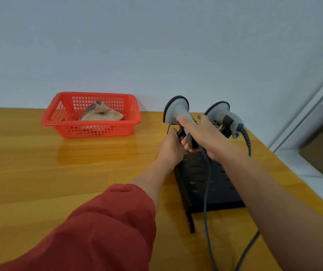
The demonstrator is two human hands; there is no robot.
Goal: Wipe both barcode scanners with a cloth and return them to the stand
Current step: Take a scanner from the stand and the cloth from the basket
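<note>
Two grey barcode scanners with dark rims stand side by side at the far end of a black perforated stand (213, 184). My right hand (209, 137) grips the handle of the left scanner (176, 110), index finger stretched along its neck. My left hand (171, 147) holds the stand's black bracket just left of that handle. The right scanner (227, 116) sits in its holder, untouched, with a coiled cable hanging behind it. A beige cloth (103, 114) lies in the red basket (90, 130) to the left.
The wooden table (59, 173) runs along a pale wall. A grey cable (207, 192) trails from the held scanner across the stand toward me. A white window frame (313, 114) and a ledge border the table's right edge.
</note>
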